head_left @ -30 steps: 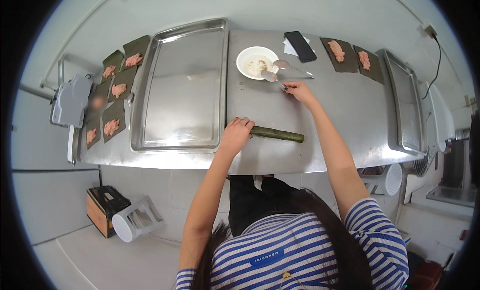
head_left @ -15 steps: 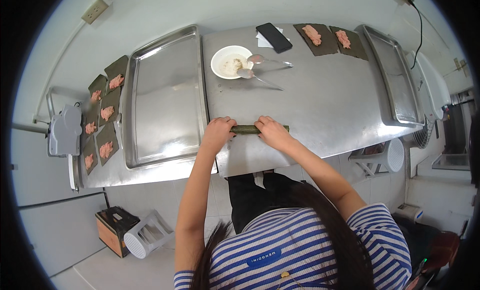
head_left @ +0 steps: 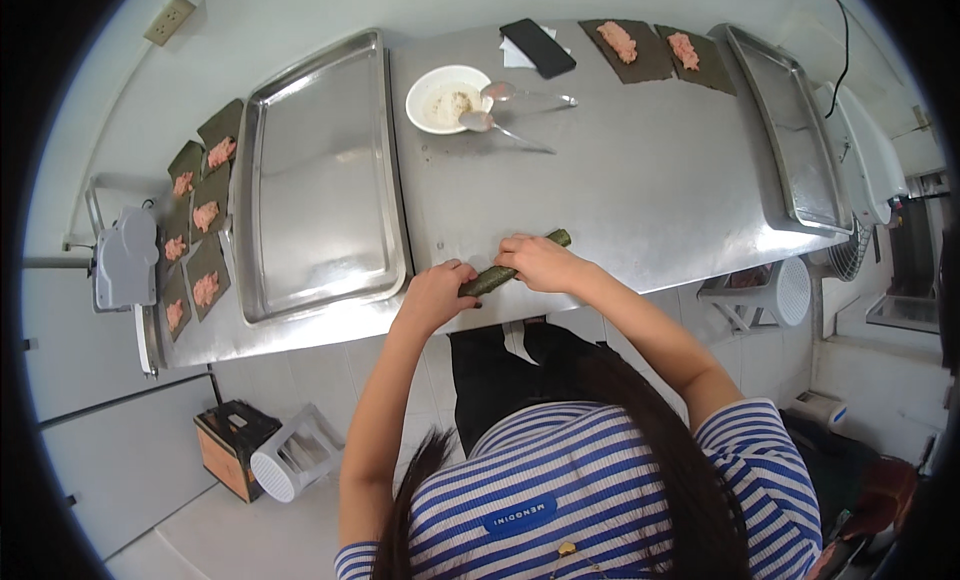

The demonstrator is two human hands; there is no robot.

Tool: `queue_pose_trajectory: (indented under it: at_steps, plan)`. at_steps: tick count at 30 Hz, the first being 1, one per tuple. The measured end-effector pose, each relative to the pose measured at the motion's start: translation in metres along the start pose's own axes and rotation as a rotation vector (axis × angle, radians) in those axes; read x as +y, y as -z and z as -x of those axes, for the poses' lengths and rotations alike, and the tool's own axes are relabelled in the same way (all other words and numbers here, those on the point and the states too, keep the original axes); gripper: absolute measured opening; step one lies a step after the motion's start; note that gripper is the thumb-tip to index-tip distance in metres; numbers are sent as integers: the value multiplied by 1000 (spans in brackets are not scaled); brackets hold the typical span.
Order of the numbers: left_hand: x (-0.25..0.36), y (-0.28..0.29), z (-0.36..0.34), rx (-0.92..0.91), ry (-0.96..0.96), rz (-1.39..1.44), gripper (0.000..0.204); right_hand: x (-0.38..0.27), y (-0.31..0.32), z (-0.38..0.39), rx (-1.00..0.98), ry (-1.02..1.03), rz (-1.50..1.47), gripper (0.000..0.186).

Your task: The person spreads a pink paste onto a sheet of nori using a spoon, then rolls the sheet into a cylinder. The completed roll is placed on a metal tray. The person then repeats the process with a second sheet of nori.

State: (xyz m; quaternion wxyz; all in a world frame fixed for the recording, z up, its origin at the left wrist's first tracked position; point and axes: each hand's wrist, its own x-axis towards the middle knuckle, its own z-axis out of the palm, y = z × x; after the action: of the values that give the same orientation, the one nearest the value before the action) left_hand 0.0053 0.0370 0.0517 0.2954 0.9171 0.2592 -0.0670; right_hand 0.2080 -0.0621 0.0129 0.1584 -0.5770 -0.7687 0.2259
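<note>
A dark green seaweed roll [head_left: 488,283] lies slantwise near the front edge of the metal table [head_left: 640,180], its far end pointing right. My left hand [head_left: 436,292] closes its fingers on the near end. Further along, my right hand [head_left: 540,264] grips the middle, and a short tip of the roll shows beyond it. Past my hands stands a white bowl [head_left: 418,118] with some pale residue inside. Two metal spoons, an upper spoon [head_left: 500,92] and a lower spoon [head_left: 478,122], rest against its right rim.
A large steel tray [head_left: 320,180] lies left, a smaller tray [head_left: 790,130] right. Seaweed sheets with pink minced filling sit at far left [head_left: 206,217] and at the back right [head_left: 620,42]. A black phone [head_left: 538,48] lies on white paper. White stools [head_left: 295,460] stand below.
The seaweed roll has turned from level to slanted, its left end nearer me and its right end farther away. Both hands still grip it. The view has shifted slightly.
</note>
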Motion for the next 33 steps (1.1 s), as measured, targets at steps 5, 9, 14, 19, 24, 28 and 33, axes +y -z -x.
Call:
queue_pose_trajectory:
  at_steps: [5, 9, 14, 19, 24, 28, 33]
  plan:
    - [1, -1, 50, -199, 353, 192, 42, -11, 3, 21, -167, 87, -8, 33]
    - [-24, -18, 75, -482, 468, 289, 61, -16, 4, 31, -166, 154, -62, 28]
    - [-4, -78, 75, -214, 318, 1001, 53, -23, 6, 34, -246, 193, -112, 23]
    - [33, -83, 69, 7, 309, 655, 45, -20, 4, 31, -295, 223, -55, 31]
    - [58, -53, 68, 70, 325, 232, 35, -18, 14, 29, -219, 198, -118, 38]
    - [54, -47, 71, 96, 307, 128, 34, -12, 17, 25, -222, 187, -159, 35]
    - [54, -26, 75, 46, 297, 48, 33, -15, 26, 22, -274, 131, -173, 31]
